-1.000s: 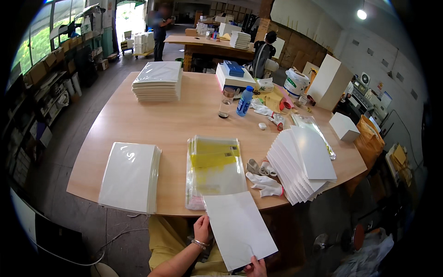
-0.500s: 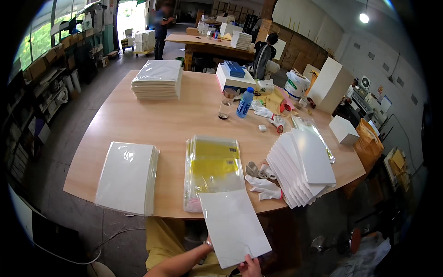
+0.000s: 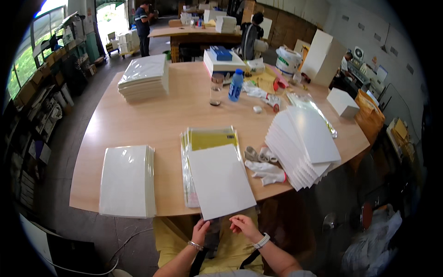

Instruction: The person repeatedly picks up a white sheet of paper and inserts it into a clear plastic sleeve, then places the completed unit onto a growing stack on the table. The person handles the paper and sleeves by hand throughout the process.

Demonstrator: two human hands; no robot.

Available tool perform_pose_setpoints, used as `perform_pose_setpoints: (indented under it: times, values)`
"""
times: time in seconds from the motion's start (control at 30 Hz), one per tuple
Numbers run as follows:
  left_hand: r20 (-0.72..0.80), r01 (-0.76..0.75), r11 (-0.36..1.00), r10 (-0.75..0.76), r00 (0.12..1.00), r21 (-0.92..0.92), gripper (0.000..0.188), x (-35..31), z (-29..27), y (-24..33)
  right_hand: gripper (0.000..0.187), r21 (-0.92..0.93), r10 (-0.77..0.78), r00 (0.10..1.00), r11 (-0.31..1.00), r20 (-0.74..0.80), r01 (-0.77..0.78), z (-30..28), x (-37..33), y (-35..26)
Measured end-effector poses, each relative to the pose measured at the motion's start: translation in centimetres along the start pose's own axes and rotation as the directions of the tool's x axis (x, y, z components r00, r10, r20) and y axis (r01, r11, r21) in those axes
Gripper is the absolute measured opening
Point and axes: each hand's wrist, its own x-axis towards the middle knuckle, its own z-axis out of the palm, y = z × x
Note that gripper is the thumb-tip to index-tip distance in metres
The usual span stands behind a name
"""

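I see a white board (image 3: 221, 182) lying on plastic sleeves (image 3: 210, 138). At the board's worker-side left corner, the left hand (image 3: 200, 232) bends its fingers; just off that edge, the right hand (image 3: 244, 226) curls. Whether either pinches, I can't tell.

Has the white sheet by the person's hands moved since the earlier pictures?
Yes: the white sheet has moved away from the person, farther past the near edge of the table.

White sheet (image 3: 222, 182), olive-yellow packet (image 3: 210, 138), pale wood-toned counter (image 3: 115, 127).
The fanned boards (image 3: 314, 136) are white, the bottle (image 3: 236, 87) blue, the near glove (image 3: 267, 172) white with a red edge, the sack (image 3: 369, 113) orange, the trousers (image 3: 168, 244) mustard yellow, the watch strap (image 3: 262, 241) white.
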Motion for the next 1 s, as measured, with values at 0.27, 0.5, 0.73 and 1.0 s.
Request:
perform_pose_setpoints:
  times: [0.27, 0.5, 0.73, 1.0]
  values:
    - [-0.086, 0.132, 0.99, -0.136, 0.987, -0.054, 0.034, -0.7, -1.1, 0.3, 0.01, -0.83, -0.67, 0.671, 0.145, 0.318, 0.538, 8.2, 2.9, -0.5]
    - [-0.101, 0.155, 0.981, -0.167, 0.981, -0.116, 0.033, 0.6, 0.0, 1.1, 0.011, -0.721, -0.601, 0.659, 0.189, 0.452, 0.667, 4.6, 1.2, -0.5]
    - [0.161, 0.389, 0.9, -0.362, 0.918, -0.199, 0.032, -0.4, 0.7, 1.6, 0.012, -0.58, -0.679, 0.68, 0.446, 0.277, 0.681, 5.5, 1.5, -1.5]
    - [0.165, 0.331, 0.942, -0.318, 0.934, -0.058, 0.035, -1.6, 0.7, 0.9, 0.012, -0.758, -0.528, 0.757, 0.288, 0.385, 0.586, 3.3, 0.8, -0.1]
